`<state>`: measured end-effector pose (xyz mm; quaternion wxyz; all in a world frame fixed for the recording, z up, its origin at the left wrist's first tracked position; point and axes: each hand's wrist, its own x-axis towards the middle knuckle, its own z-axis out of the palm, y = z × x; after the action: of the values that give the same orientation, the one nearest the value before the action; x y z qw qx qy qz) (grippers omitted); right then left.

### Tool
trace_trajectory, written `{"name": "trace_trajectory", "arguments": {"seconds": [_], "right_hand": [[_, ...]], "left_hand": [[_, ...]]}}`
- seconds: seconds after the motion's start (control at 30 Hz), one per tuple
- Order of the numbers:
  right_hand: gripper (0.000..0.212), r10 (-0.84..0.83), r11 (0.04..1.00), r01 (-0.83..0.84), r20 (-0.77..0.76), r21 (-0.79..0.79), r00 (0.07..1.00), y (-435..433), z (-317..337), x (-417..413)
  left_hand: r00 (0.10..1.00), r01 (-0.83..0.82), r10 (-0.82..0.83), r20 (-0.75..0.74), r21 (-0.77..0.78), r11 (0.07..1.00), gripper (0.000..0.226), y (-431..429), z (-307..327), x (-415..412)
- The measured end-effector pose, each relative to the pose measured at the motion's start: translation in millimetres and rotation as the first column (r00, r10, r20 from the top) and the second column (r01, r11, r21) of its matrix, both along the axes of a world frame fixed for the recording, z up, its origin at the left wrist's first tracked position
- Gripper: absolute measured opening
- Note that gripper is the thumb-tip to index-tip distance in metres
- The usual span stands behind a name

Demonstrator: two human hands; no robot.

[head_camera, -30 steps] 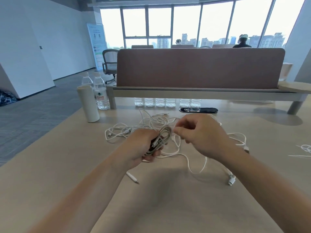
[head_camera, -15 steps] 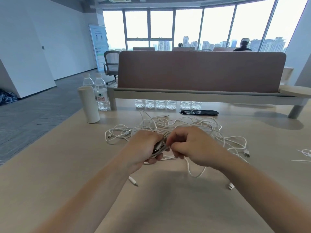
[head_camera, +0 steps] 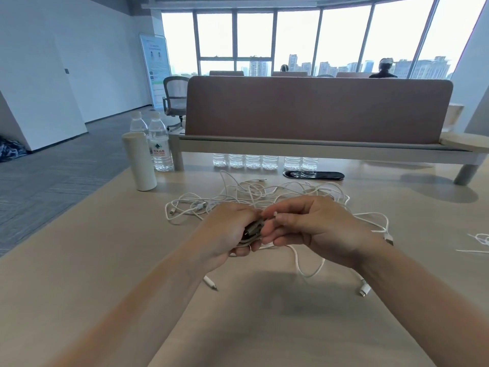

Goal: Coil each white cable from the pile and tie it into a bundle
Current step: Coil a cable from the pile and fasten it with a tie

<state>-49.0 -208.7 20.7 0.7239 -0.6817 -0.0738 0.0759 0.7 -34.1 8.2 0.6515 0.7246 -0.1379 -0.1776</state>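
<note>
A tangled pile of white cables [head_camera: 254, 193] lies on the wooden table [head_camera: 105, 260] just beyond my hands. My left hand [head_camera: 227, 231] grips a coiled white cable bundle [head_camera: 252, 230], mostly hidden by its fingers. My right hand [head_camera: 309, 225] meets it from the right, its fingers pinching the cable at the coil. A loose strand hangs from the coil and loops over the table below my right hand [head_camera: 304, 268]. Two plug ends lie near my forearms, a plug [head_camera: 210, 283] on the left and a plug [head_camera: 363, 290] on the right.
A white cylinder [head_camera: 139, 161] and two water bottles [head_camera: 158, 141] stand at the back left. Several more bottles [head_camera: 254, 161] sit under a brown desk divider [head_camera: 317, 109]. A black oval grommet [head_camera: 313, 175] lies behind the pile. Another white cable [head_camera: 479, 242] is at the right edge.
My right hand has come down and in from above the coil until its fingers meet my left hand at the bundle. The left hand keeps its grip on the coil.
</note>
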Motion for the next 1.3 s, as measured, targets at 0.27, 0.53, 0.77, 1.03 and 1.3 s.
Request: {"name": "trace_trajectory", "arguments": {"seconds": [0.27, 0.53, 0.77, 1.03, 1.3], "right_hand": [[0.020, -0.264, 0.903, 0.345, 0.303, -0.256, 0.916, 15, -10, -2], [0.025, -0.392, 0.879, 0.453, 0.312, -0.152, 0.866, 24, -17, 1], [0.017, -0.367, 0.924, 0.382, 0.215, -0.031, 0.905, 24, -20, 1], [0.017, -0.320, 0.941, 0.336, 0.221, -0.038, 0.921, 20, -20, -1], [0.017, -0.366, 0.931, 0.363, 0.151, 0.049, 0.918, 24, -19, 0]], "left_hand": [[0.999, -0.034, 0.033, -0.036, -0.027, 0.999, 0.031, -5, 0, -2], [0.995, -0.056, 0.051, -0.086, -0.057, 0.997, 0.029, -12, -8, -2], [0.993, -0.061, 0.054, -0.109, -0.062, 0.996, 0.025, -13, -12, -2], [0.989, -0.050, 0.041, -0.140, -0.060, 0.997, 0.026, -12, -14, 2], [0.989, -0.021, 0.014, -0.149, -0.047, 0.999, 0.022, -13, -13, 2]]}}
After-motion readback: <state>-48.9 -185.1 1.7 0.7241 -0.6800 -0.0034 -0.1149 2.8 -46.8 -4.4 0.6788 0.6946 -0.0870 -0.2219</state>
